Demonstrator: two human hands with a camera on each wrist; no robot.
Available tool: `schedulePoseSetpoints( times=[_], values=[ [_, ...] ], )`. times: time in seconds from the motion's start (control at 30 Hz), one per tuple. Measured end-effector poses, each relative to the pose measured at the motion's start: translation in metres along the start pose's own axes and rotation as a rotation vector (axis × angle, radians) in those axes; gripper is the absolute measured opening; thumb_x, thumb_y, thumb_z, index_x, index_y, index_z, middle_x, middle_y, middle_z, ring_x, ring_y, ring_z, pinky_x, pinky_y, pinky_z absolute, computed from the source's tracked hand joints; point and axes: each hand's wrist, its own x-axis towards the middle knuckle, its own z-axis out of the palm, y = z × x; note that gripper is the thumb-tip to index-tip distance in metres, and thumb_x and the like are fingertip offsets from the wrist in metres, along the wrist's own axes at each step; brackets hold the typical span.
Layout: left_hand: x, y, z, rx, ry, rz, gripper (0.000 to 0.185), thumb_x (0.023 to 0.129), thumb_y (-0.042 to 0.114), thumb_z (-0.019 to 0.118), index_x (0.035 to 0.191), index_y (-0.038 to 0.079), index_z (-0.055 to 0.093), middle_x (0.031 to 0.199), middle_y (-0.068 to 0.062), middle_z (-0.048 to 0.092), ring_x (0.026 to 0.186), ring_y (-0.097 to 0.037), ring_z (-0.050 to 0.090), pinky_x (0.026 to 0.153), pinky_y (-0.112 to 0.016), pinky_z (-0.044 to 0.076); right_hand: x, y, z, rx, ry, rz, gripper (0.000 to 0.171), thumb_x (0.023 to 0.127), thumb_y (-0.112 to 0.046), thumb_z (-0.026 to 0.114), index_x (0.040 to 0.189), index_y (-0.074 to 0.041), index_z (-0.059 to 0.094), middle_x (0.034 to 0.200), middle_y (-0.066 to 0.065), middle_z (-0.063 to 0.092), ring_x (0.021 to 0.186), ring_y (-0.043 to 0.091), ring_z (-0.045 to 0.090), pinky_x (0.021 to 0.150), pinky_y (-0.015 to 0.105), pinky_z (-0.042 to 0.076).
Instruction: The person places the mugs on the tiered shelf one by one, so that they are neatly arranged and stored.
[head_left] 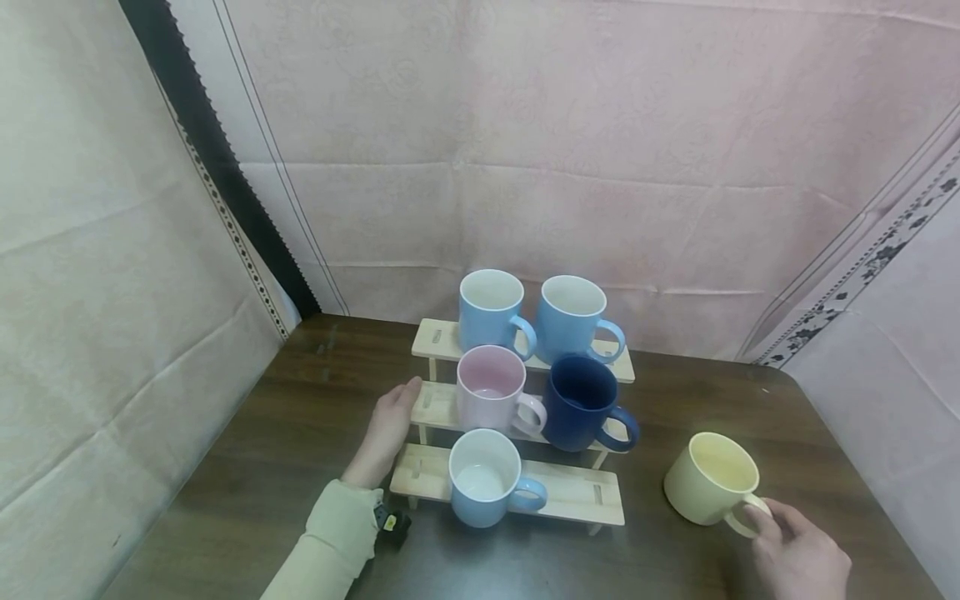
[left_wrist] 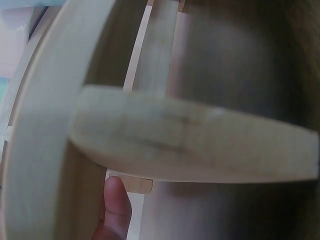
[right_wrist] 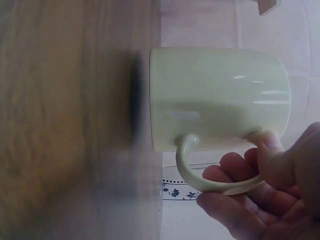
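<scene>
A three-step wooden rack [head_left: 577,496] stands on the dark table. Its top step holds two light blue mugs [head_left: 491,310] [head_left: 572,318]. A pink mug [head_left: 491,387] and a dark blue mug [head_left: 583,402] sit on the middle step, and another light blue mug [head_left: 483,477] on the lowest. My left hand [head_left: 393,417] lies with straight fingers against the rack's left end. The left wrist view shows blurred rack slats [left_wrist: 190,140] and one fingertip [left_wrist: 116,210]. My right hand [head_left: 768,525] pinches the handle of a pale yellow mug [head_left: 711,477] [right_wrist: 220,95] standing on the table right of the rack.
The brown wooden table [head_left: 285,467] is closed in by pink cloth walls at the back and on both sides. The table's right edge runs close to the yellow mug. A small black device [head_left: 392,522] sits at my left wrist.
</scene>
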Motion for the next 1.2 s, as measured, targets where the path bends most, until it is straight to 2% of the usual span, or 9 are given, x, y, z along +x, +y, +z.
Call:
schedulePoseSetpoints(
  times=[0.2,0.33,0.43,0.57,0.67,0.77,0.93,1.07,1.2],
  values=[
    [-0.001,0.000,0.000,0.003,-0.003,-0.015,0.072,0.103,0.050,0.037,0.147,-0.005,0.029,0.151,-0.026,0.031,0.141,-0.043,0.026,0.110,-0.059,0.024,-0.004,-0.004,-0.006,-0.003,0.021,0.030,0.030,0.090,-0.030,0.068,0.104,-0.005,0.073,0.093,0.022,0.070,0.097,0.049,0.061,0.069,0.038,0.040],
    [-0.001,0.001,0.000,0.001,-0.002,-0.017,0.073,0.102,0.052,0.037,0.147,-0.005,0.031,0.150,-0.026,0.033,0.140,-0.042,0.027,0.110,-0.059,0.026,-0.005,-0.007,-0.011,-0.005,0.005,0.050,0.032,0.090,-0.034,0.068,0.104,-0.005,0.074,0.093,0.021,0.071,0.096,0.046,0.062,0.066,0.031,0.037],
    [-0.002,0.001,-0.001,-0.002,-0.002,-0.016,0.074,0.101,0.054,0.037,0.146,-0.004,0.032,0.149,-0.025,0.036,0.139,-0.042,0.029,0.110,-0.058,0.026,-0.005,-0.012,-0.015,-0.002,0.008,0.077,0.033,0.089,-0.036,0.069,0.103,-0.007,0.074,0.082,0.012,0.073,0.073,0.021,0.064,0.063,0.026,0.037],
    [-0.002,0.002,-0.001,0.007,-0.004,-0.014,0.078,0.099,0.059,0.037,0.147,-0.003,0.032,0.149,-0.025,0.035,0.139,-0.042,0.029,0.110,-0.059,0.026,-0.009,-0.018,-0.019,0.039,0.033,0.108,0.032,0.086,-0.038,0.072,0.100,-0.009,0.076,0.062,-0.016,0.067,0.054,-0.011,0.044,0.057,0.019,0.036],
    [-0.002,0.002,-0.001,0.017,-0.005,-0.009,0.082,0.098,0.062,0.037,0.147,-0.004,0.031,0.150,-0.025,0.034,0.140,-0.042,0.028,0.110,-0.060,0.025,-0.011,-0.022,-0.021,0.072,0.050,0.106,0.033,0.085,-0.038,0.074,0.099,-0.009,0.076,0.057,-0.034,0.055,0.053,-0.014,0.043,0.055,0.017,0.036],
    [-0.002,0.002,-0.001,0.022,-0.004,-0.011,0.085,0.097,0.063,0.036,0.148,-0.004,0.029,0.152,-0.025,0.031,0.141,-0.043,0.025,0.111,-0.060,0.023,-0.014,-0.026,-0.023,0.080,0.061,0.100,0.032,0.084,-0.038,0.075,0.099,-0.010,0.077,0.058,-0.043,0.046,0.053,-0.016,0.043,0.055,0.016,0.035],
    [-0.003,0.002,0.000,0.019,-0.005,-0.017,0.083,0.098,0.062,0.037,0.148,-0.004,0.028,0.152,-0.025,0.031,0.141,-0.042,0.026,0.111,-0.060,0.024,-0.017,-0.034,-0.027,0.086,0.045,0.093,0.032,0.083,-0.038,0.076,0.100,-0.011,0.077,0.062,-0.045,0.047,0.055,-0.020,0.043,0.057,0.015,0.036],
    [-0.003,0.002,0.000,0.018,-0.006,-0.009,0.084,0.098,0.063,0.036,0.148,-0.004,0.029,0.151,-0.025,0.032,0.140,-0.042,0.027,0.110,-0.059,0.025,-0.020,-0.041,-0.031,0.078,0.036,0.083,0.032,0.082,-0.038,0.077,0.100,-0.012,0.077,0.062,-0.037,0.056,0.056,-0.020,0.042,0.058,0.015,0.036],
    [-0.004,0.001,0.000,0.029,-0.006,-0.005,0.082,0.098,0.063,0.036,0.148,-0.002,0.029,0.152,-0.023,0.032,0.140,-0.042,0.027,0.110,-0.060,0.025,-0.025,-0.047,-0.033,0.086,0.039,0.063,0.030,0.080,-0.035,0.080,0.099,-0.012,0.077,0.062,-0.040,0.054,0.056,-0.021,0.043,0.058,0.013,0.036]
  ],
)
